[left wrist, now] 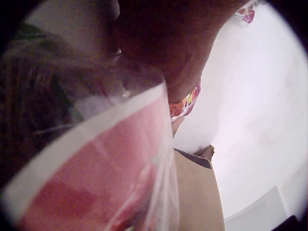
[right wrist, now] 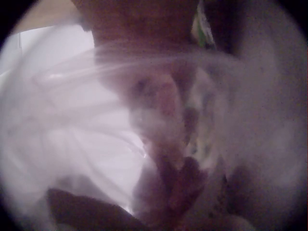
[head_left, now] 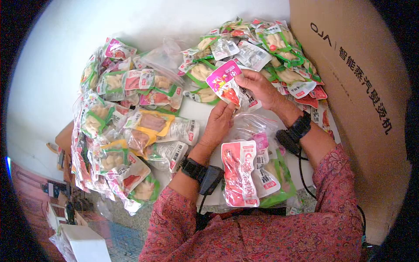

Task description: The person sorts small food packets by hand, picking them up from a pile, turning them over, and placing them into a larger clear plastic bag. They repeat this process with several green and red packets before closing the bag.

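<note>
Both hands hold a purple-and-white snack packet (head_left: pixel 224 81) up above the table in the head view. My left hand (head_left: pixel 219 124) pinches its lower edge, while the thumb of my right hand (head_left: pixel 261 88) presses on its right side. White wrapping with black lettering (head_left: pixel 249 97) shows between the hands. Below them, a clear plastic bag (head_left: pixel 255 124) contains a red-and-white packet (head_left: pixel 235 168) and several others. In the left wrist view, a red packet (left wrist: pixel 106 159) under clear plastic fills the foreground. Clear plastic (right wrist: pixel 72 120) veils the blurred right wrist view.
A large heap of snack packets (head_left: pixel 111 118) covers the left side, with a clear bag (head_left: pixel 163 59) at its top. Another heap (head_left: pixel 279 50) rises at the back right. A tall cardboard box (head_left: pixel 358 109) stands along the right; black cables (head_left: pixel 305 179) hang by the right forearm.
</note>
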Motion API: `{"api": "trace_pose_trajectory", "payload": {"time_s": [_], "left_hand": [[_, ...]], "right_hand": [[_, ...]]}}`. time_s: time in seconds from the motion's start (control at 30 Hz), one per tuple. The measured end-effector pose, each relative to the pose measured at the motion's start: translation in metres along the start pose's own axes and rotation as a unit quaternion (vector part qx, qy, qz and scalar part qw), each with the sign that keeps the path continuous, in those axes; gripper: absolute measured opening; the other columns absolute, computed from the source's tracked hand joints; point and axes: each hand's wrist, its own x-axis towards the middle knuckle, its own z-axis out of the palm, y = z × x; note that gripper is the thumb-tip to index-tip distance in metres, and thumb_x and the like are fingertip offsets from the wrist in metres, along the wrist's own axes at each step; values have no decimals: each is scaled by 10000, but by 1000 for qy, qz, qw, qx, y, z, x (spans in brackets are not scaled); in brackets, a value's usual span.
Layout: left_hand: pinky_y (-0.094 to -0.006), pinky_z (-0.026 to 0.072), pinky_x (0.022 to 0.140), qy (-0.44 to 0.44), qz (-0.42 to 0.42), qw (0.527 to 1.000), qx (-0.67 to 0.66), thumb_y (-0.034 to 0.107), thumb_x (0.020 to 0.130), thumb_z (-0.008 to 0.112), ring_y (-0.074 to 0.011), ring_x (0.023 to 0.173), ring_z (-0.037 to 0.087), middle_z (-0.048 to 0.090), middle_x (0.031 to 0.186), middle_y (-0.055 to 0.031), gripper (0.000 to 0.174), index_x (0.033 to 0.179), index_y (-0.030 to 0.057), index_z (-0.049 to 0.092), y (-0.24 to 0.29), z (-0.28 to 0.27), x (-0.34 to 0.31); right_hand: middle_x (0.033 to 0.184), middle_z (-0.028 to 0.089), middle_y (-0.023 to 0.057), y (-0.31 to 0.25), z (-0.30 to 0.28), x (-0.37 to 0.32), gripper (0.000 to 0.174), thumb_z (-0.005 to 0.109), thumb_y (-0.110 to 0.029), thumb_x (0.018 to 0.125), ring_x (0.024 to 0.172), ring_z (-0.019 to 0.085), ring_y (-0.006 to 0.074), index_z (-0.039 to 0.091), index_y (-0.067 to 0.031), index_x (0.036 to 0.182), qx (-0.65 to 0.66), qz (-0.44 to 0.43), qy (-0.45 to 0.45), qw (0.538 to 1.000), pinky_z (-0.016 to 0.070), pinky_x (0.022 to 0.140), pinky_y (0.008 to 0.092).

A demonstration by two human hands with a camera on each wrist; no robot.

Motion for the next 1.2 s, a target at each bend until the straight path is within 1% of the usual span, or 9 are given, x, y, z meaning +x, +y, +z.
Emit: {"api": "trace_pose_trajectory", "payload": {"time_s": [0.13,0.2,0.3,0.5,0.57,1.0,1.1,1.17,1.2], "left_hand": [[-174,261,426,2,30,999,-26,215,869,486,-12,501,326,458,669,73,183,974,74,532,-5,0,4],[-217,412,666,43,40,996,-61,164,868,471,-90,768,522,578,849,-23,175,960,30,536,-6,0,5],[-193,373,533,63,46,988,-136,178,856,501,-60,599,483,581,783,-8,167,961,54,540,-1,-4,7],[-253,468,618,78,43,976,-200,127,843,516,-111,676,564,590,779,-34,136,956,57,547,10,1,1],[-260,475,618,80,24,976,-201,126,843,513,-115,673,567,592,778,-37,134,954,60,549,11,1,1],[-304,501,636,43,12,958,-282,132,866,466,-146,687,586,603,792,-58,142,956,46,536,4,0,3],[-308,504,648,47,-8,962,-267,141,869,459,-154,709,590,602,822,-65,152,970,53,531,1,-9,4],[-312,506,660,51,-30,967,-247,144,871,454,-163,728,593,602,850,-72,159,982,56,526,-3,-11,6],[-318,507,672,53,-16,947,-317,143,872,449,-173,750,594,598,881,-79,165,995,59,521,1,-7,6]], "right_hand": [[849,582,25,-3,-1,-2,270,516,-243,839,776,529,77,564,1,943,-35,-12,-11,999,435,708,236],[895,585,32,-5,0,-3,276,522,-222,838,803,533,75,555,9,986,-44,-2,-23,999,437,728,235],[820,588,17,-6,4,-6,281,530,-255,824,756,520,78,593,-3,932,-77,-3,-24,997,431,694,238],[812,590,17,-20,9,-11,276,530,-250,825,746,519,80,597,-11,946,-145,20,-35,989,426,694,240],[726,507,-53,-14,9,-10,287,529,-305,828,625,418,24,591,-52,949,-162,9,-4,987,354,560,187],[742,529,-47,-14,3,-9,316,492,-313,846,633,462,28,566,-34,972,-156,27,7,987,380,550,183],[743,534,-40,-7,1,-7,297,487,-316,846,642,480,30,574,-42,919,-100,26,4,995,395,559,188],[741,537,-33,-9,3,-6,268,480,-303,851,647,485,37,570,-51,870,49,38,-4,998,405,568,201],[741,537,-33,-9,1,-6,268,480,-303,851,647,485,37,570,-51,870,49,38,-4,998,405,568,201]]}}
